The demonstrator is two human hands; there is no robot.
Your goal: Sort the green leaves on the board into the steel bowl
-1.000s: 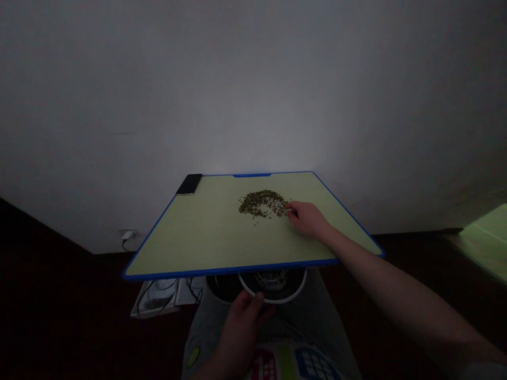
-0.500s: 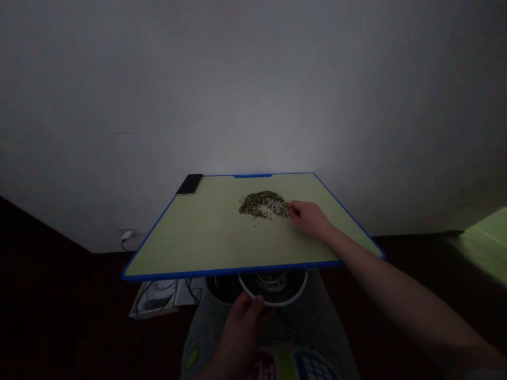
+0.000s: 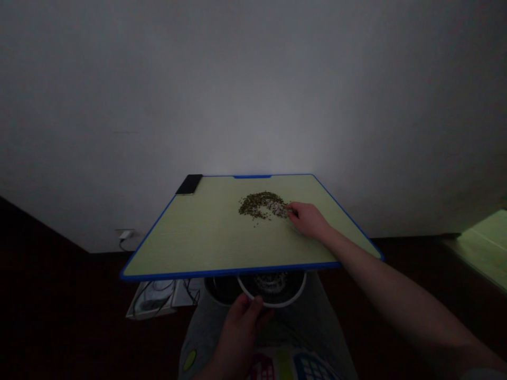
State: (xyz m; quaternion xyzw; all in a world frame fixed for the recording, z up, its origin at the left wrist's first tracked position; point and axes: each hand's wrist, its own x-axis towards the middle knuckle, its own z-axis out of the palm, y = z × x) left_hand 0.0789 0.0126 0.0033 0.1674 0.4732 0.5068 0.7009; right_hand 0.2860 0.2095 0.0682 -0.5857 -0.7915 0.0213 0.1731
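Note:
A loose heap of small brownish-green beans or seeds [image 3: 253,202] lies on the pale, blue-edged folding table [image 3: 198,243]. Whitish grains [image 3: 277,209] are mixed into its right side. My right hand [image 3: 309,218] rests at the heap's right edge, thumb and fingers pinched together; whatever lies between the tips is too small to make out. Below the table's near edge, my left hand [image 3: 240,330] grips the rim of a white-rimmed bowl [image 3: 277,304]. Pale bits show inside this bowl, and the tabletop hides its far side.
A dark phone [image 3: 189,184] lies at the table's far left corner, near the wall [image 3: 253,95]. Another dark bowl [image 3: 222,295] sits left of the held one, above my lap. On the floor at left are a box with cables [image 3: 152,301] and a plugged-in charger [image 3: 125,234].
My right hand stays at the heap's right edge, its fingertips shifted only slightly. The left hand still holds the bowl rim. The whole view has moved a little.

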